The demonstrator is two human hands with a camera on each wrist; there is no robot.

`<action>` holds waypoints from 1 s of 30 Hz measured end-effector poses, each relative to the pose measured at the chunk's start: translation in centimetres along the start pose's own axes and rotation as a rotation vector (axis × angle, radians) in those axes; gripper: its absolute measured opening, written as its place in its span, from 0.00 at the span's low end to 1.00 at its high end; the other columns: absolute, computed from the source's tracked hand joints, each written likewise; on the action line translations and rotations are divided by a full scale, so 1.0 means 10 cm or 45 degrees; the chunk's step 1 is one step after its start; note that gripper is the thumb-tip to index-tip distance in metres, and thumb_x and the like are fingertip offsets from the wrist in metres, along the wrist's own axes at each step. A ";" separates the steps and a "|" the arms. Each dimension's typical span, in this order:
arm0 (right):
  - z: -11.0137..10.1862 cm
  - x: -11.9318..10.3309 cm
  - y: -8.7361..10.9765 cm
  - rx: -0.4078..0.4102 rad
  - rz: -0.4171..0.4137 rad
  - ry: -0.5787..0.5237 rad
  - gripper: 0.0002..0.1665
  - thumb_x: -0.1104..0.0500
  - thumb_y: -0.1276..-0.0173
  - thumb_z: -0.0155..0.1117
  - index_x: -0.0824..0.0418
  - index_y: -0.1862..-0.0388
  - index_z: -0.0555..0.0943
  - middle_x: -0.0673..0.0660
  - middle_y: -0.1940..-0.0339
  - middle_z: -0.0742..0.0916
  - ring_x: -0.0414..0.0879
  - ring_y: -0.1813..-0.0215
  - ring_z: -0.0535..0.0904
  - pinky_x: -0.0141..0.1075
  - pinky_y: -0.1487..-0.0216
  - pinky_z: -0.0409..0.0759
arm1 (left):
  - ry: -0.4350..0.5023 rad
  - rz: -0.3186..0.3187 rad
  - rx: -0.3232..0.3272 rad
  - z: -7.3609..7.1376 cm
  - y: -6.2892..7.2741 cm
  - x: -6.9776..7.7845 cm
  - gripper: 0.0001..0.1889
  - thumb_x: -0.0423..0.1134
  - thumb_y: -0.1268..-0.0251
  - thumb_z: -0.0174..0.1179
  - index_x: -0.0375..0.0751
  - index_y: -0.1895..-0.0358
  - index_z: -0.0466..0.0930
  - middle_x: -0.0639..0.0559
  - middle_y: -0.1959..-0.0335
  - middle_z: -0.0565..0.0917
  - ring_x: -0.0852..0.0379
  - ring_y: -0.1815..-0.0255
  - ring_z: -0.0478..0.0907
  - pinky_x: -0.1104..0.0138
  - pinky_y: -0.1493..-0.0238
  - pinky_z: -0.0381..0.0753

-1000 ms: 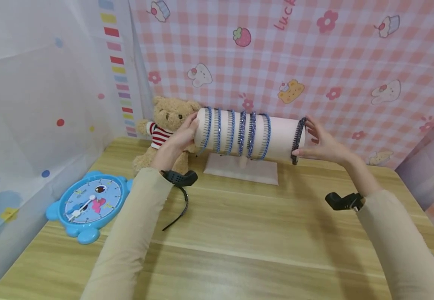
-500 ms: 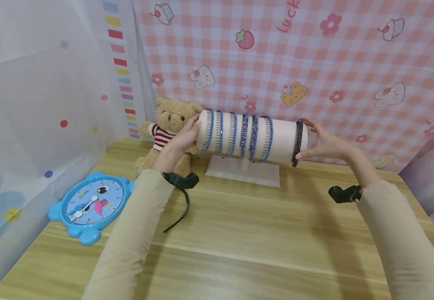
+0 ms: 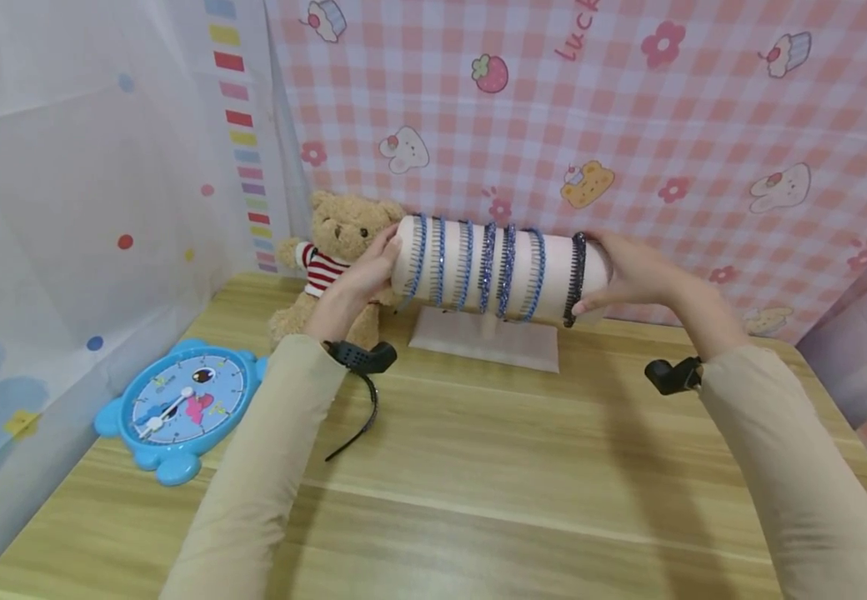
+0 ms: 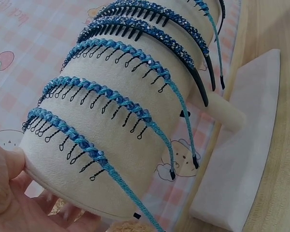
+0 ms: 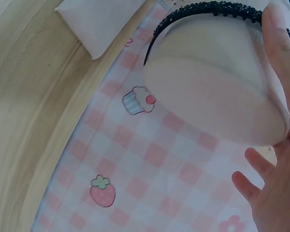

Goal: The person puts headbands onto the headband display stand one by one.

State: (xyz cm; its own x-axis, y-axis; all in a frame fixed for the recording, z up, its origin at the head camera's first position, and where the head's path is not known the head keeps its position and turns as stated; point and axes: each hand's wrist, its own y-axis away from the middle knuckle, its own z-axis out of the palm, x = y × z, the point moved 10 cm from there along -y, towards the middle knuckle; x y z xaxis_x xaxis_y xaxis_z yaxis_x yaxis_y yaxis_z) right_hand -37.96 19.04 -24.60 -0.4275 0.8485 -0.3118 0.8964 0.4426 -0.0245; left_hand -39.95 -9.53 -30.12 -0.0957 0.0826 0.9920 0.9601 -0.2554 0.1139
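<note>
A padded, off-white headband stand (image 3: 553, 258) holds a horizontal roll above a flat base (image 3: 444, 333). Several blue headbands (image 3: 535, 275) with comb teeth sit across its left and middle parts. My left hand (image 3: 366, 271) grips the roll's left end, thumb in front and fingers behind, as the left wrist view also shows. At the other end, my right hand (image 3: 639, 271) holds a dark beaded headband (image 3: 576, 279) around the roll. Its thumb (image 5: 280, 43) lies by the beads in the right wrist view; the far fingers are partly hidden.
A teddy bear (image 3: 343, 237) in a striped shirt sits behind the left hand. One dark headband (image 3: 368, 421) lies on the wooden table (image 3: 478, 467) by the left sleeve. A blue toy clock (image 3: 189, 400) is at the left; a checked cloth (image 3: 666, 108) hangs behind.
The dark beaded headband has slid left along the roll, away from its right end, with my right hand following. My left hand keeps its place on the left end.
</note>
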 end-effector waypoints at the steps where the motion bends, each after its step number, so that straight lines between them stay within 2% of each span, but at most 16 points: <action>1: 0.00 -0.02 -0.01 -0.001 -0.001 0.023 0.68 0.38 0.63 0.77 0.66 0.30 0.52 0.69 0.37 0.68 0.61 0.41 0.67 0.55 0.41 0.67 | 0.001 0.002 0.001 0.00 0.00 0.00 0.26 0.45 0.25 0.27 0.52 0.27 0.38 0.47 0.27 0.48 0.50 0.27 0.48 0.54 0.29 0.51; 9: 0.01 -0.08 -0.12 0.002 -0.031 0.127 0.66 0.34 0.65 0.75 0.59 0.31 0.56 0.64 0.38 0.72 0.60 0.41 0.69 0.54 0.43 0.69 | 0.017 0.008 0.002 0.00 -0.01 0.01 0.26 0.44 0.25 0.27 0.51 0.27 0.38 0.46 0.27 0.48 0.49 0.27 0.48 0.53 0.29 0.51; 17: 0.05 -0.06 -0.18 -0.087 0.042 0.195 0.67 0.31 0.62 0.72 0.58 0.29 0.52 0.65 0.32 0.65 0.64 0.33 0.59 0.60 0.38 0.61 | 0.008 -0.005 -0.004 0.00 0.00 -0.01 0.25 0.45 0.25 0.27 0.53 0.27 0.39 0.48 0.27 0.48 0.50 0.27 0.47 0.53 0.29 0.51; 30: 0.07 -0.11 -0.19 -0.144 0.052 0.218 0.67 0.32 0.59 0.71 0.59 0.27 0.49 0.69 0.31 0.61 0.67 0.33 0.55 0.62 0.37 0.58 | 0.023 -0.010 0.002 -0.01 0.00 -0.01 0.25 0.45 0.25 0.27 0.53 0.27 0.39 0.48 0.27 0.49 0.50 0.27 0.47 0.53 0.29 0.51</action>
State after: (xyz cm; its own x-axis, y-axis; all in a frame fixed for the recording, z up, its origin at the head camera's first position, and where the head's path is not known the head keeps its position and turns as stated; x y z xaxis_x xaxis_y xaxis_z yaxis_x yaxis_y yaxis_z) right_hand -39.17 17.06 -24.90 -0.4133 0.8991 -0.1442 0.8987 0.4283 0.0946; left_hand -39.96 -9.59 -30.18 -0.1082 0.0670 0.9919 0.9598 -0.2530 0.1218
